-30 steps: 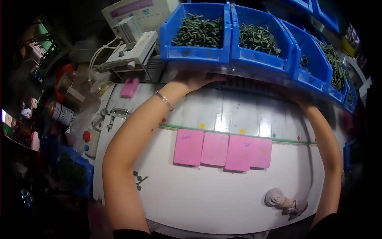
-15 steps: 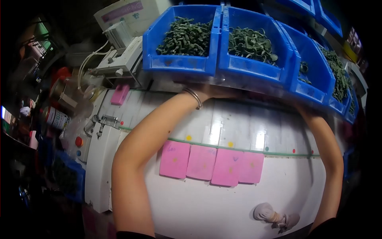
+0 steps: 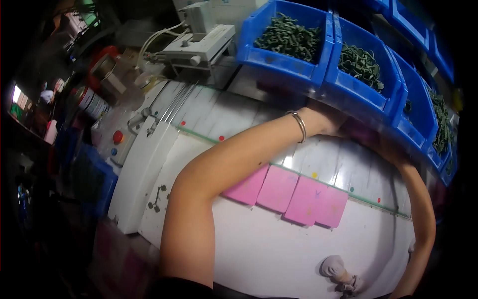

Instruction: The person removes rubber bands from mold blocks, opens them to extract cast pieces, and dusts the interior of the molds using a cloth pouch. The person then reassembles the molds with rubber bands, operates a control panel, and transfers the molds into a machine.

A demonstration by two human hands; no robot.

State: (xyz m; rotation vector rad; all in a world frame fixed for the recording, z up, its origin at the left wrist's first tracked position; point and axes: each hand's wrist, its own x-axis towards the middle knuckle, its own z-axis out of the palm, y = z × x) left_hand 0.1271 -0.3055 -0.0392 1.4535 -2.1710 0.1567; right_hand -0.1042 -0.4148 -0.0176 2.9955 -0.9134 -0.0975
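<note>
My left hand [image 3: 323,119], with a metal bangle at the wrist, reaches under the front edge of the blue bins; its fingers are in shadow and partly hidden. Farther right, my right hand [image 3: 391,149] is also below the bins, dim and mostly hidden. A dark pinkish patch [image 3: 362,130] shows between the hands, too shaded to make out. Below my left forearm, several pink blocks [image 3: 278,188] lie in a row along the green line on the white work surface [image 3: 259,249]. The nearest blue bins [image 3: 284,65] hold dark green curled pieces [image 3: 289,40].
A white bar [image 3: 144,174] with metal rods [image 3: 179,104] stands at left, small green pieces [image 3: 157,198] beside it. Behind are a white device [image 3: 204,47] and a can [image 3: 92,103]. A greyish-white lumpy object [image 3: 333,269] lies near the front.
The view has turned, so bins and pink blocks appear farther right. Both hands remain under the bins. Longer metal rods now show beyond the white bar; the separate pink block near the device is no longer visible.
</note>
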